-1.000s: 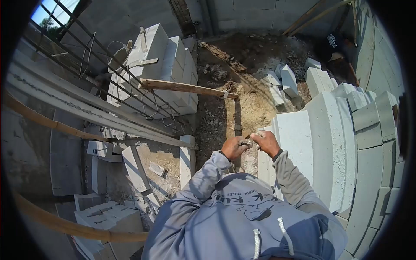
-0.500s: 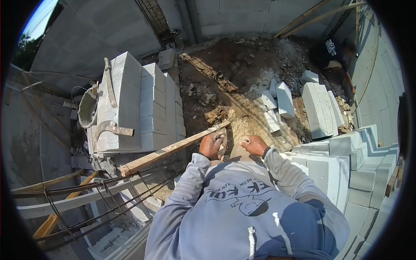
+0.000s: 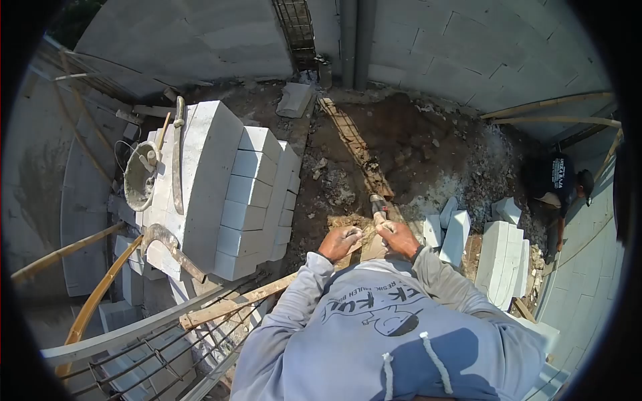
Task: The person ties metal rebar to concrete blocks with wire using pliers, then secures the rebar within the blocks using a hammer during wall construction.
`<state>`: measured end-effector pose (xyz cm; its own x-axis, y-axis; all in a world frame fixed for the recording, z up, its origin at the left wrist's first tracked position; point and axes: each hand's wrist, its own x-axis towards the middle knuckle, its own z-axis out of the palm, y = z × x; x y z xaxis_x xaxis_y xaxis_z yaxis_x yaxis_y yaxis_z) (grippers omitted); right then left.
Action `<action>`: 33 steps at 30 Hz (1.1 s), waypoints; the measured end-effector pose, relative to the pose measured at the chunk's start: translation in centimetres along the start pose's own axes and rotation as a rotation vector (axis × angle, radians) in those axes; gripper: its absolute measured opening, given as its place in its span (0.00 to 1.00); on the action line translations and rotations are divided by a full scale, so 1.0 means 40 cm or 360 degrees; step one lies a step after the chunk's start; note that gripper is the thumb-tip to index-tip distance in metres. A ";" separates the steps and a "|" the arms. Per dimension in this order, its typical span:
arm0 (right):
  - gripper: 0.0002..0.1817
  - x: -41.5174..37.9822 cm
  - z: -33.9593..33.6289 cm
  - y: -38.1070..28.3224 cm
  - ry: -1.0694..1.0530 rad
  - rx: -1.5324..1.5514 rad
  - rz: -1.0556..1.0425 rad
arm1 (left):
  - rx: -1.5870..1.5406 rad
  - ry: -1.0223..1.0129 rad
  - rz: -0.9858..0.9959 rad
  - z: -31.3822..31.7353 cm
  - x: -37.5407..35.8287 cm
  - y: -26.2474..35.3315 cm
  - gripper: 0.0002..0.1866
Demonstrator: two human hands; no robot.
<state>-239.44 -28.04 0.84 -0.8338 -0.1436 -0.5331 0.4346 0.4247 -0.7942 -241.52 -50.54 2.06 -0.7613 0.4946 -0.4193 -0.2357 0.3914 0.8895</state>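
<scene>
Two hands are close together in front of a person in a grey hoodie point(image 3: 394, 334). Left hand point(image 3: 341, 242) has its fingers curled in, and the right hand point(image 3: 400, 238) is curled too. Between them is a small thing with a red and grey end point(image 3: 378, 208) that sticks out past the right hand's fingers; I cannot tell what it is or which hand grips it. Down below is brown dirt point(image 3: 401, 147) with broken bits. To the left is a big stack of white blocks point(image 3: 251, 194), with a bucket point(image 3: 140, 177) beside it. More white blocks point(image 3: 505, 257) stand on the right. Another person in a dark shirt point(image 3: 555, 184) bends down by the grey wall point(image 3: 468, 53).
</scene>
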 end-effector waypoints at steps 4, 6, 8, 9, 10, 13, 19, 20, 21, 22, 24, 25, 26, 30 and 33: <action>0.16 0.186 -0.206 -0.177 -0.0178 0.0181 0.0004 | 0.0172 0.0129 0.0238 -0.032 0.284 0.101 0.15; 0.14 0.239 -0.336 -0.259 -0.0092 0.0108 -0.0200 | 0.0184 0.0103 0.0217 -0.069 0.373 0.247 0.14; 0.12 0.294 -0.436 -0.305 -0.0145 0.0259 -0.0039 | 0.0311 0.0132 0.0288 -0.096 0.467 0.332 0.14; 0.10 0.318 -0.479 -0.348 -0.0168 0.0338 0.0087 | 0.0347 0.0176 0.0271 -0.103 0.511 0.349 0.13; 0.10 0.344 -0.511 -0.368 -0.0170 0.0189 -0.0074 | 0.0354 0.0254 0.0388 -0.113 0.543 0.363 0.13; 0.10 0.451 -0.557 -0.396 -0.0236 0.0227 -0.0132 | 0.0465 0.0386 0.0396 -0.160 0.607 0.402 0.13; 0.08 0.629 -0.571 -0.468 -0.0367 0.0238 -0.0121 | 0.0394 0.0543 0.0298 -0.241 0.700 0.386 0.13; 0.07 0.660 -0.569 -0.488 -0.0344 0.0212 -0.0112 | 0.0349 0.0578 0.0352 -0.265 0.723 0.379 0.13; 0.07 0.691 -0.574 -0.511 -0.0351 0.0223 -0.0164 | 0.0344 0.0607 0.0286 -0.297 0.745 0.394 0.13; 0.08 0.728 -0.576 -0.538 -0.0341 0.0244 -0.0186 | 0.0398 0.0600 0.0278 -0.337 0.774 0.400 0.13; 0.08 0.840 -0.591 -0.573 -0.0324 0.0306 -0.0236 | 0.0464 0.0585 0.0285 -0.431 0.853 0.419 0.13; 0.08 0.902 -0.599 -0.606 -0.0332 0.0340 -0.0248 | 0.0463 0.0577 0.0283 -0.481 0.898 0.430 0.13; 0.09 0.962 -0.612 -0.642 -0.0278 0.0301 -0.0323 | 0.0453 0.0645 0.0332 -0.529 0.948 0.431 0.14; 0.10 1.265 -0.669 -0.805 -0.0067 0.0000 -0.0773 | 0.0354 0.0946 0.0358 -0.772 1.131 0.521 0.15; 0.10 1.382 -0.719 -0.942 -0.0021 0.0522 -0.0599 | 0.0322 0.1280 0.0352 -0.967 1.235 0.547 0.16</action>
<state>-311.69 -26.27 9.67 -0.9499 -0.2450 -0.1940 0.1904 0.0384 -0.9810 -307.64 -47.56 7.83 -0.9920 -0.0948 0.0839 0.0226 0.5195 0.8542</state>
